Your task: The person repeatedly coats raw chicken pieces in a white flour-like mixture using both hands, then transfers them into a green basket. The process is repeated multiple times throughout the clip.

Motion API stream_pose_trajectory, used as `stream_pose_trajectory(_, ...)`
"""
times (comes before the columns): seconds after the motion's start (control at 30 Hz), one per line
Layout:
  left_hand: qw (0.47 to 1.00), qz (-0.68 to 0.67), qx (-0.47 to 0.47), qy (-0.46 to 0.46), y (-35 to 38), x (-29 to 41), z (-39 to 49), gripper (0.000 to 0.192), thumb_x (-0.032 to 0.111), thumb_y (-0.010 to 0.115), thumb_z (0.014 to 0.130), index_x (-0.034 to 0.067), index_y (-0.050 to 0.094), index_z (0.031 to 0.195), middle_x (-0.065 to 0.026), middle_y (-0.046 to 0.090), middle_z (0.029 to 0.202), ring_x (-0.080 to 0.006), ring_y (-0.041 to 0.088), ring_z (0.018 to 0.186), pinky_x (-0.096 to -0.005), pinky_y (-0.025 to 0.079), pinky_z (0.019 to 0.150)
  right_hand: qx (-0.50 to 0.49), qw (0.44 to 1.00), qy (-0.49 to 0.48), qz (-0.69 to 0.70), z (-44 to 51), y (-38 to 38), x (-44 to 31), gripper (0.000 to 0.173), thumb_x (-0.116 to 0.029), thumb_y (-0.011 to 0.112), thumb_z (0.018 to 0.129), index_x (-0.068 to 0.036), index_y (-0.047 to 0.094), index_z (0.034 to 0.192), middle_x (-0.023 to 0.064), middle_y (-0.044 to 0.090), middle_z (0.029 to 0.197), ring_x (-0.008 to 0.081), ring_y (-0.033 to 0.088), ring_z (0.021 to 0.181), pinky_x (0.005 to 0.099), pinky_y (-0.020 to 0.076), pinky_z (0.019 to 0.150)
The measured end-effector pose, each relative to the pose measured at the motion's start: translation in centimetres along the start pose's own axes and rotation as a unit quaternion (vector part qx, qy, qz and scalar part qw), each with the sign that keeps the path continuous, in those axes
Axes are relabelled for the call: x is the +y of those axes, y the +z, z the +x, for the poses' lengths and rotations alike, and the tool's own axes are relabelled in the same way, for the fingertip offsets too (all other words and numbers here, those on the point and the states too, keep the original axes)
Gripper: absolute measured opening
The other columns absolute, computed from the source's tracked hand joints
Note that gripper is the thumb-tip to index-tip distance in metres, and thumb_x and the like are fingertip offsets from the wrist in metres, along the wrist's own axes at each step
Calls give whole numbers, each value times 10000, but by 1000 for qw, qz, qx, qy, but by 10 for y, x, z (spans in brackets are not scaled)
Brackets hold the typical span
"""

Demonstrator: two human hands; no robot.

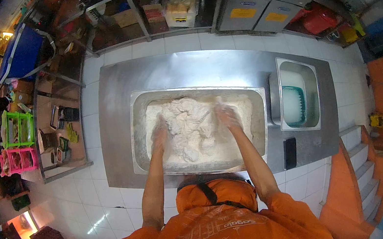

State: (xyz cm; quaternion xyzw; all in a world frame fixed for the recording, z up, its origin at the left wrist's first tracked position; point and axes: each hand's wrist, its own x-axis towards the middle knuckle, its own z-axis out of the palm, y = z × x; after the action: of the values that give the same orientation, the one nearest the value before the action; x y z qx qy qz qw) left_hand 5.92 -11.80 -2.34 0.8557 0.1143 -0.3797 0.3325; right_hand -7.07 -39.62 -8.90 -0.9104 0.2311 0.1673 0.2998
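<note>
A large rectangular metal pan (264, 108) stands on the stainless steel table (119, 130) before me. It holds a lumpy mass of pale flour or dough (187, 127), with loose powder around its sides. My left hand (159, 135) is in the pan at the left side of the mass, its fingers blurred. At the right side, my right hand (227, 116) touches or hovers over the powder, also blurred by motion. Both hands look dusted with white. Whether the fingers grip any of the mass cannot be made out.
Right of the pan, a smaller metal container (317, 100) holds whitish contents and a teal plastic basket (295, 106). A black smartphone (290, 153) lies near the table's front right corner. Metal shelving (139, 16) and cabinets (242, 11) stand beyond; stairs (364, 171) rise at the right.
</note>
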Motion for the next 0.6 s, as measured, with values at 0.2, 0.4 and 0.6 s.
stream_pose_trajectory(0.2,988,104,-102,43,9,44,-11,927,761,158,926,60,424,1470,-246,445,1467,-372,340,1419,-448,217,1183,-121,989,-5,86,4,14,-66,655,-486,384,987,37,494,1366,281,552,1333,356,501,1292,445,365,1094)
stream_pose_trajectory(0.4,991,-86,-67,-79,-40,14,-14,789,653,211,990,58,467,1442,-288,467,1418,-386,463,1323,-470,301,1136,-78,995,-35,60,25,-1,-6,585,-396,420,996,-6,436,1432,264,508,1395,348,508,1290,437,421,1060)
stream_pose_trajectory(0.6,986,114,-19,122,-3,30,33,817,638,219,991,-14,460,1421,-328,549,1280,-420,526,1235,-489,381,1058,-121,991,-34,41,63,26,-98,685,-529,343,986,7,498,1383,269,500,1401,375,476,1322,457,377,1108)
